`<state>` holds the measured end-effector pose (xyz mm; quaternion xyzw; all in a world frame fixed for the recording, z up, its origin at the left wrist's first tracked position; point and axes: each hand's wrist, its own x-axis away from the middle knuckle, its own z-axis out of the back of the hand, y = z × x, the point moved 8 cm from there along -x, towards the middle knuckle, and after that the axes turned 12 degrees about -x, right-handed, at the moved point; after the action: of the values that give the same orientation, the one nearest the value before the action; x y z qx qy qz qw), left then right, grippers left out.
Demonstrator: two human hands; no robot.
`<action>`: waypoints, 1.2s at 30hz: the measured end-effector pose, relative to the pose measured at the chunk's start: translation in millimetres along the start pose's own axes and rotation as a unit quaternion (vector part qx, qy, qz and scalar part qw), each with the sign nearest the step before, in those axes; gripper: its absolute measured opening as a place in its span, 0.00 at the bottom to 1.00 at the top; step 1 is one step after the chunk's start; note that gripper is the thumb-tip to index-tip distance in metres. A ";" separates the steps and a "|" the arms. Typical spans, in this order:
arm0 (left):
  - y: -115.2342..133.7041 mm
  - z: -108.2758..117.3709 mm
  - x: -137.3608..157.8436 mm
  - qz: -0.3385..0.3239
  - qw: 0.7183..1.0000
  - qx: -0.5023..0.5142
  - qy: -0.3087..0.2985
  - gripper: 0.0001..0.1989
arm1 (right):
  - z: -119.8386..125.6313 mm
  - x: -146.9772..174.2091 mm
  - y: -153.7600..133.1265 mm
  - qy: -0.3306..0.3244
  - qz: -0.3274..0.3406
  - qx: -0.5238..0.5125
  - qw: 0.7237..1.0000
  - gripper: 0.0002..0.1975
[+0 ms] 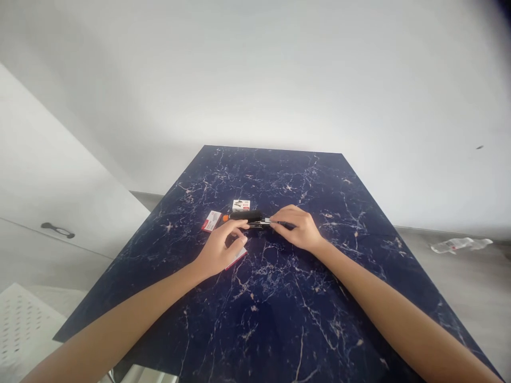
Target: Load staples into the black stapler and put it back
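Observation:
A black stapler (248,215) with an orange end lies opened on its side-to-side length near the middle of the table. My left hand (217,249) is closed on its near, lower part, with the fingertips at the metal channel. From the right, my right hand (298,229) pinches a small silver strip (266,220), which looks like staples, at the stapler's right end. Whether the strip sits inside the channel cannot be made out. Close by are a small white box (241,205) behind the stapler, a red-and-white box (211,221) to its left, and another red-edged box (238,259) partly under my left hand.
The dark blue marble-patterned table (279,298) stands against a pale wall. A clear plastic bottle (459,244) lies on the floor at right. To the left are a white cabinet with a dark handle (58,230) and a perforated white seat (24,324).

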<state>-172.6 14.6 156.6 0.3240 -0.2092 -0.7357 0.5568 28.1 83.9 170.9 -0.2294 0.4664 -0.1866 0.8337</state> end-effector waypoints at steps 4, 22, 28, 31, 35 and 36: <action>-1.6 -2.8 0.2 0.003 1.000 -0.002 -0.014 0.18 | -1.1 -0.2 14.0 -0.036 -0.012 -0.014 0.999 0.06; -3.8 -14.8 1.3 -0.015 0.998 -0.028 -0.062 0.16 | -7.9 1.4 18.4 -0.051 -0.010 0.011 0.999 0.07; -2.3 -15.3 1.9 -0.015 0.997 -0.030 -0.072 0.17 | -7.5 1.3 14.6 -0.058 -0.005 0.022 0.998 0.07; -1.3 -15.4 2.0 -0.012 0.997 -0.028 -0.075 0.18 | -10.8 2.0 14.6 -0.076 -0.003 0.036 0.996 0.08; 1.8 -15.3 3.3 -0.025 0.997 -0.033 -0.068 0.18 | -16.8 2.6 11.4 -0.106 0.024 0.054 0.993 0.09; 3.5 -13.0 3.6 -0.036 0.997 -0.036 -0.054 0.17 | -18.5 2.8 10.1 -0.116 0.030 0.059 0.991 0.10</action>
<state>-161.6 10.9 148.9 0.2712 -0.2007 -0.7786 0.5292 14.5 86.9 154.9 -0.1856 0.3615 -0.1614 0.8993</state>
